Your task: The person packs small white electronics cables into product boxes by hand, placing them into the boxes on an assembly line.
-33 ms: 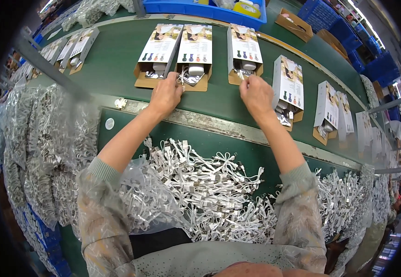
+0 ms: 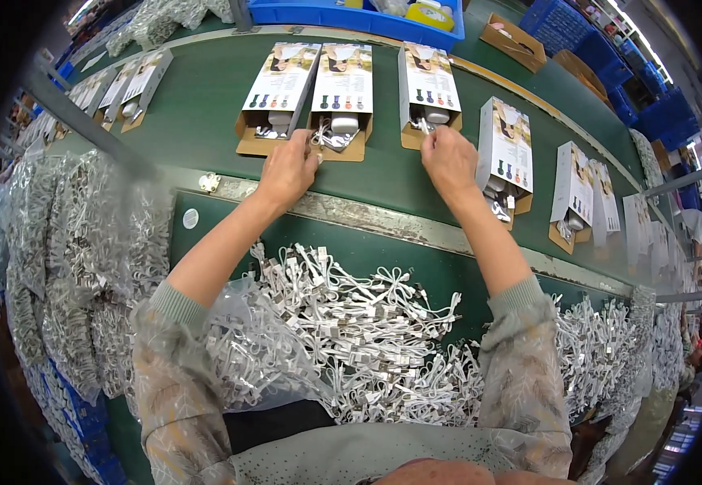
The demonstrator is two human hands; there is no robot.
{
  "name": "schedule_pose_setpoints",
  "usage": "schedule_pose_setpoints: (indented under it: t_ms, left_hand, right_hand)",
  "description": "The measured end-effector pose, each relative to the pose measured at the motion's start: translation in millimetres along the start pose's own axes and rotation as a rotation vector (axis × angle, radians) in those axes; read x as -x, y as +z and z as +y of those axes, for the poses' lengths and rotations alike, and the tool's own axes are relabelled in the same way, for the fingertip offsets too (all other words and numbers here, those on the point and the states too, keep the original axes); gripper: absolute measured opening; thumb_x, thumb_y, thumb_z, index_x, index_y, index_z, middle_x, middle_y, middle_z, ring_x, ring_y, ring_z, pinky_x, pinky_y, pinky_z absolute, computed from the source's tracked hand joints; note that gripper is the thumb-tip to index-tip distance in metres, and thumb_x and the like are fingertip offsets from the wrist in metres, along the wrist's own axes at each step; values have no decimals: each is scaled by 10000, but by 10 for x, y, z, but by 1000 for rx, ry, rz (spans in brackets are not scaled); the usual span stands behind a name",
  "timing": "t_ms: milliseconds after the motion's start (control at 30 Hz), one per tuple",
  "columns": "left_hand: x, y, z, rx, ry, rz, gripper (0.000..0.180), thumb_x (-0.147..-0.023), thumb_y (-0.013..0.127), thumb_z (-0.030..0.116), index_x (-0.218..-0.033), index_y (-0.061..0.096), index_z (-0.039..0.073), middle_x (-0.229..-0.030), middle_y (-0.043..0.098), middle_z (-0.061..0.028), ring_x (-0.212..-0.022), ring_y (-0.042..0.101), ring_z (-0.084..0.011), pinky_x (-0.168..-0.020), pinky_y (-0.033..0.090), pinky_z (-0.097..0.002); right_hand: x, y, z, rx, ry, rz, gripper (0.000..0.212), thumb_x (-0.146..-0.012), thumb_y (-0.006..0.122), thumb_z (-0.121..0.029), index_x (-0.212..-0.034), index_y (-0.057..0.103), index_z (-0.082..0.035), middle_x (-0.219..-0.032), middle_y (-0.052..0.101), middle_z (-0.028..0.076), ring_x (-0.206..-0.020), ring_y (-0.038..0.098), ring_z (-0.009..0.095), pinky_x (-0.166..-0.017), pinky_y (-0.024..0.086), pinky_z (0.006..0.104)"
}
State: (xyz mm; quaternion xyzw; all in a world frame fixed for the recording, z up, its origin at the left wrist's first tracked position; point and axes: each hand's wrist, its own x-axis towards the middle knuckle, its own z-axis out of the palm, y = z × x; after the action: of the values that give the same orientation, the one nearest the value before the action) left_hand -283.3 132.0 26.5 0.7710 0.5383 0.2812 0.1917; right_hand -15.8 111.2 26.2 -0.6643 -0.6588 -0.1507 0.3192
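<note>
My left hand [image 2: 288, 170] is closed at the unfolded brown flap of a white printed box [image 2: 346, 77], its fingertips on a small bundled white USB cable [image 2: 319, 132]. Beside that cable, a rounded white device [image 2: 344, 122] shows in the opening. Farther right, my right hand [image 2: 450, 160] pinches another white cable [image 2: 424, 126] at the mouth of a second printed box [image 2: 429, 77]. Its fingers hide part of this cable. Another open printed box [image 2: 280, 77] lies just left of the one by my left hand.
Loose white cables [image 2: 359, 323] are heaped in front of me, beside a clear plastic bag [image 2: 258, 347]. Bagged cables [image 2: 68, 226] are stacked left. More open boxes [image 2: 506, 141] lie along the green belt [image 2: 205, 105]. A blue tray [image 2: 351, 16] stands beyond; a metal edge [image 2: 383, 226] runs between.
Both hands have shifted only slightly; the right one is a little higher at its box mouth. The boxes stay in place.
</note>
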Motion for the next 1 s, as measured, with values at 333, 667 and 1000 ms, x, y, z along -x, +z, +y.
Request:
schedule_pose_setpoints:
  t_ms: [333, 667, 1000]
  left_hand:
    - [516, -568, -393, -94, 58, -164, 275, -808, 611, 145, -1059, 596, 34, -1052, 597, -182, -913, 603, -334, -795, 480, -419]
    - [746, -920, -333, -216, 162, -188, 145, -772, 626, 138, -799, 571, 7, -823, 591, -162, -790, 587, -366, -713, 471, -455]
    - [-266, -738, -97, -421, 209, -79, 125, -780, 571, 30, -881, 632, -11, -898, 628, -185, -773, 650, -368, -686, 539, -425]
  right_hand:
    - [113, 103, -429, 24, -201, -27, 103, -807, 605, -116, -833, 585, -18, -867, 562, 145, -783, 583, 316, -676, 513, 411]
    - [745, -826, -1755, -444, -317, -495, 286, -812, 648, -166, -1019, 570, 15, -964, 579, 162, -869, 579, 337, -771, 473, 401]
    - [614, -1249, -1918, -327, -80, -1189, 564, -812, 668, -418, -1105, 499, 33, -865, 613, 180, -797, 629, 322, -688, 495, 395]
